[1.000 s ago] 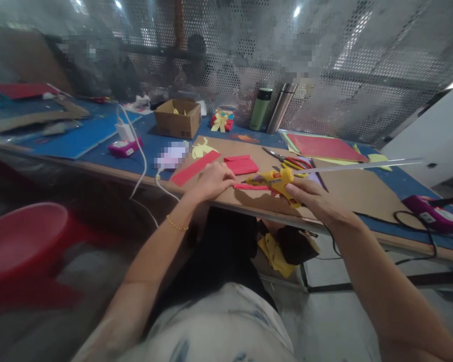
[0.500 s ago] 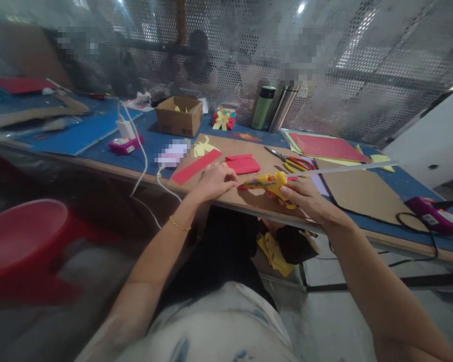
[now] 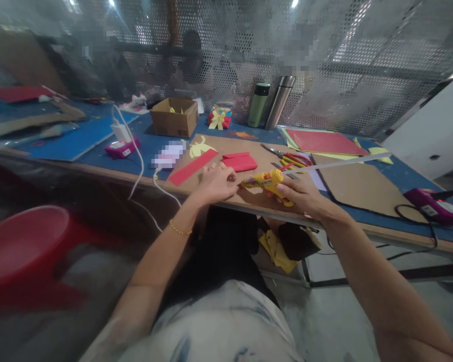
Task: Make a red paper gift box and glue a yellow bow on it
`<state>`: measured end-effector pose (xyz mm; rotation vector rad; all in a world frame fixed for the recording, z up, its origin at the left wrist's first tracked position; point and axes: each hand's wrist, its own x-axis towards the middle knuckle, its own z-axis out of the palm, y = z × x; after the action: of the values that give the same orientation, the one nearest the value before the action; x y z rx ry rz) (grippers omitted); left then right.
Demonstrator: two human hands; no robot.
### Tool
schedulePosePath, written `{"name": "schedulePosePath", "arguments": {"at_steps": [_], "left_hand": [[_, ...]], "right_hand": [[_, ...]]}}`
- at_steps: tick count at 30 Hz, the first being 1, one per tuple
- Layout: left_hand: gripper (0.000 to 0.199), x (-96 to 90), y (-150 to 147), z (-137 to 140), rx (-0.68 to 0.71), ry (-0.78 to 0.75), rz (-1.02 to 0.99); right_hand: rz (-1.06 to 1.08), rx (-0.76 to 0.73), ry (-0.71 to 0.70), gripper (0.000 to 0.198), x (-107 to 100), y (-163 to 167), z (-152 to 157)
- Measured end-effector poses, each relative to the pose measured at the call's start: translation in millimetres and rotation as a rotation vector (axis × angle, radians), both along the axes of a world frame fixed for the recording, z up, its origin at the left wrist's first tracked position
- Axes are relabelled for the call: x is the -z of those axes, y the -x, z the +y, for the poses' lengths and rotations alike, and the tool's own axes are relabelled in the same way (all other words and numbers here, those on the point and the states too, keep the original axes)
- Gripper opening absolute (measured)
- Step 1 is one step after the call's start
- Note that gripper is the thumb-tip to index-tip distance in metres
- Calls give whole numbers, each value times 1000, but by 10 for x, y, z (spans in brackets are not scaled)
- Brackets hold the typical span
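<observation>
My right hand is wrapped round the handle of a yellow hot glue gun, a long pale glue stick jutting from its back. The gun's nozzle points left, close to the fingertips of my left hand. Those fingers are pinched together over the cardboard; what they hold is too small and hidden to name, with a trace of red beside it. Just behind lies a folded red piece. A flat red strip rests to the left of my left hand.
Pliers with red and yellow handles lie behind the glue gun. Further back stand a cardboard box, a bow-topped red item, a green bottle and a steel flask. White cables hang over the table edge. A red stool is at left.
The view has shifted slightly. The red sliver seen by the nozzle before is now mostly hidden by my left fingers. My right hand keeps its hold on the glue gun.
</observation>
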<state>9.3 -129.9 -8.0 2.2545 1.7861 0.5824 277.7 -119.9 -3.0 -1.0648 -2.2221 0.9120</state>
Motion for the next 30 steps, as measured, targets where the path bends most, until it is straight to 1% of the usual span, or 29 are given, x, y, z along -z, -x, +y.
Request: {"name": "schedulePosePath", "arguments": {"at_steps": [4, 13, 19, 26, 30], "left_hand": [[15, -10, 0, 6, 2, 19, 22], [13, -44, 37, 5, 13, 34, 27], [15, -36, 30, 4, 6, 45, 19], [19, -63, 5, -6, -9, 66, 46], [18, -80, 1, -16, -20, 67, 49]], "right_hand": [[18, -3, 52, 67, -3, -19, -6], [-14, 6, 42, 65, 3, -30, 3], [-18, 15, 66, 66, -2, -75, -7], [4, 27, 53, 66, 37, -79, 24], [4, 19, 14, 67, 63, -50, 31]]}}
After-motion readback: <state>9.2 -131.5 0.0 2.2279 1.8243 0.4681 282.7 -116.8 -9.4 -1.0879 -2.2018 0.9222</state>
